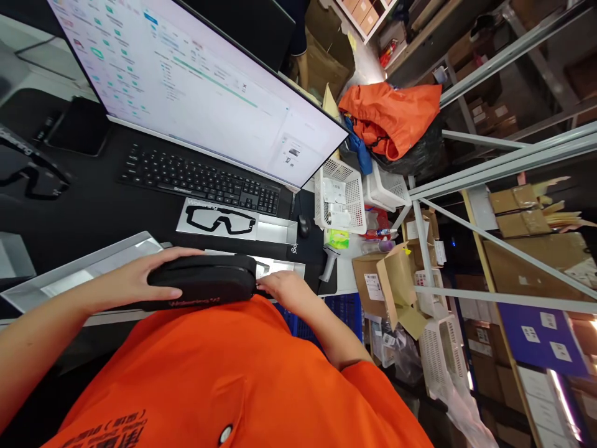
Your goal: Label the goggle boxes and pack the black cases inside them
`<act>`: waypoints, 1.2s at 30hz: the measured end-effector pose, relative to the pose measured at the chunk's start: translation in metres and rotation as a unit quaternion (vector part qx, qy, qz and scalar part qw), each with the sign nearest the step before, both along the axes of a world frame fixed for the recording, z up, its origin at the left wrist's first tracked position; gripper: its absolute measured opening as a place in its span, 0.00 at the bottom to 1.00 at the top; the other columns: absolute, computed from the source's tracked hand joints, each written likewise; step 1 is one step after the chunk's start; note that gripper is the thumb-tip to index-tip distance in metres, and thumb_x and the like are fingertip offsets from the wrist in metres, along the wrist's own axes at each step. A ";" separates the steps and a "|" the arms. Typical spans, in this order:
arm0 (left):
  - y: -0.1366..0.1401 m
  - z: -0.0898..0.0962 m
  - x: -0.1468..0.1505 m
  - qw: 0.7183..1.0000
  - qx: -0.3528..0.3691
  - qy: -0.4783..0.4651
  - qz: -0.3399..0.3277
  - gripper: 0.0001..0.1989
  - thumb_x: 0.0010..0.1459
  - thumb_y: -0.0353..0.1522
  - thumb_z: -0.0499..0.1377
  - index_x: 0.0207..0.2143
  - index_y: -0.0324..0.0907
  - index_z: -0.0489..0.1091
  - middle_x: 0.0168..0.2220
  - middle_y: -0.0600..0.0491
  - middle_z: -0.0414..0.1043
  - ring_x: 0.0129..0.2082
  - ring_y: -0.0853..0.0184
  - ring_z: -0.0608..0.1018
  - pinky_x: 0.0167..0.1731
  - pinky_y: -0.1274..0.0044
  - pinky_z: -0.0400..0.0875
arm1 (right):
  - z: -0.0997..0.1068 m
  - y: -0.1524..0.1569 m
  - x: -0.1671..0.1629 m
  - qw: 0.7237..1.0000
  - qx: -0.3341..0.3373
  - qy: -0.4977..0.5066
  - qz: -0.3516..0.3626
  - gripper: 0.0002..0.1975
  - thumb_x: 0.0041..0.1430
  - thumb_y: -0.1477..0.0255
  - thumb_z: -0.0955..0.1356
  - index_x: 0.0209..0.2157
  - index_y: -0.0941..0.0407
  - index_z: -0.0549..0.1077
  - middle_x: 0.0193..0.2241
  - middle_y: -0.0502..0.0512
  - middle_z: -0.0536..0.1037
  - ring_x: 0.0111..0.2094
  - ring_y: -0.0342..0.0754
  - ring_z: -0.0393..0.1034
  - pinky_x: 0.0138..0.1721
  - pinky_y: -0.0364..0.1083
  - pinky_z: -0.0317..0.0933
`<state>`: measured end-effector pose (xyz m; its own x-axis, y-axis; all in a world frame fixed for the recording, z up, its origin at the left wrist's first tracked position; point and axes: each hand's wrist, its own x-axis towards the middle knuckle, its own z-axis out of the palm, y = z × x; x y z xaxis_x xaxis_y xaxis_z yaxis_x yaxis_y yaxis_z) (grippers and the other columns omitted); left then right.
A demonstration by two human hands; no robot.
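A black zippered glasses case (205, 278) lies on its side against my orange shirt, at the desk's front edge. My left hand (153, 274) grips its left end, thumb on the near side and fingers over the top. At the case's right end, my right hand (282, 287) has its fingertips pinched together on what looks like the zipper pull, mostly hidden by the fingers. Just beyond the case lies a narrow box printed with a picture of glasses (217, 219). An open silver-white box (107, 264) sits to the left, partly behind my left forearm.
A monitor (200, 81) and black keyboard (200, 180) stand at the back. To the right are a mouse (304, 226), a barcode scanner (329, 264), a white basket (357, 199) and an open cardboard box (373, 287). Metal shelving (504, 146) rises farther right.
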<state>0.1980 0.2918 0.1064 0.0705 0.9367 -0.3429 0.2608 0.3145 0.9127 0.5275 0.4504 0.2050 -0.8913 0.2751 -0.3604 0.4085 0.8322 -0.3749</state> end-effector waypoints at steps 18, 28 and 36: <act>-0.003 0.050 0.017 0.975 0.031 0.039 -0.219 0.51 0.44 0.32 0.66 0.74 0.47 0.64 0.66 0.48 0.73 0.64 0.52 0.77 0.67 0.65 0.70 | 0.015 -0.010 -0.070 0.862 -0.411 0.292 -0.059 0.32 0.74 0.43 0.64 0.29 0.55 0.76 0.42 0.61 0.83 0.46 0.51 0.80 0.54 0.49 0.73; -0.031 0.062 0.083 0.845 -0.139 -0.350 0.379 0.49 0.57 0.65 0.62 0.73 0.53 0.55 0.74 0.35 0.61 0.67 0.43 0.76 0.58 0.52 0.80 | -0.009 -0.048 -0.052 0.881 0.033 0.434 -0.185 0.30 0.81 0.53 0.57 0.33 0.51 0.81 0.32 0.59 0.87 0.37 0.53 0.85 0.49 0.54 0.81; -0.015 0.091 0.095 0.846 -0.100 -0.386 0.355 0.43 0.39 0.46 0.77 0.58 0.49 0.70 0.51 0.48 0.82 0.56 0.48 0.83 0.45 0.67 0.84 | -0.001 -0.058 -0.076 0.914 0.039 0.398 0.066 0.18 0.78 0.58 0.67 0.35 0.51 0.80 0.37 0.52 0.88 0.38 0.45 0.85 0.53 0.45 0.80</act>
